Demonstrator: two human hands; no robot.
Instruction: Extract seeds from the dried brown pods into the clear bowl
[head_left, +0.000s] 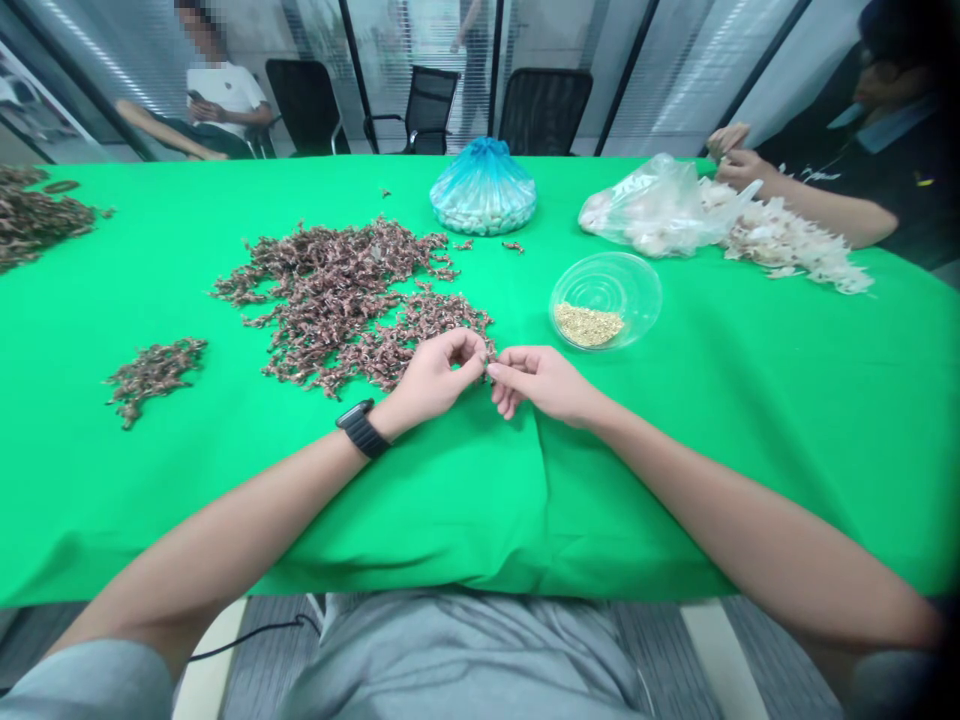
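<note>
At the far left of my feed, a heap of brown dried bits (37,225) runs out of view on the green cloth (750,420), with a dark ring (61,186) by its back edge. Nearer me and to its right I have a small clump (154,375) of similar bits. Beyond the table a person in a white top (225,95) sits with a phone.

Next comes the main pile (322,290), spread loosely across the cloth. The left hand (435,375), a black watch (365,430) on its wrist, is at the pile's near right corner, thumb and forefinger closed in a pinch. I can't tell whether it touches the pile. Behind stands a tied blue bag (484,190) of pale pieces. The right hand (544,382) meets the left, its thumb and forefinger also pinched, the other fingers curled below; whatever is between the tips is too small for me to make out.

Just beyond the right hand I see a clear dish (646,295) with yellowish grains (589,325) along its near left side. Past it lie a clear bag (645,210), a co-worker's hands (735,155) held together, and white peelings (795,240).
</note>
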